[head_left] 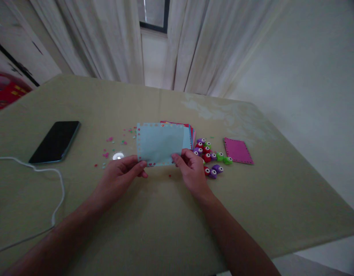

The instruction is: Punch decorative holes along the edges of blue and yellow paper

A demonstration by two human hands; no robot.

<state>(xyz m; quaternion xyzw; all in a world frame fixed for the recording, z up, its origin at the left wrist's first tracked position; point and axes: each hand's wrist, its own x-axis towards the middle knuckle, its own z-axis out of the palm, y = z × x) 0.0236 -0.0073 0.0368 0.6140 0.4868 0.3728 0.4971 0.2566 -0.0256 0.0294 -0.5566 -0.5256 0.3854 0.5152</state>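
A light blue sheet of paper (159, 143) with small shapes punched along its edges is held up over the table. My left hand (122, 174) pinches its lower left corner between thumb and fingers. At the lower right corner, my right hand (193, 171) grips it the same way. Behind the sheet lies a stack of coloured paper (192, 134), mostly hidden. Right of my right hand sits a cluster of small red, purple and green one-eyed figures (207, 157). A shiny white disc (118, 156) lies just beyond my left hand.
Tiny punched paper bits (106, 155) are scattered on the table (153, 230) to the left. A dark-screened tablet or phone (54, 142) and a white cable (61, 184) lie farther left. A magenta card (238, 150) with punched edges rests at right.
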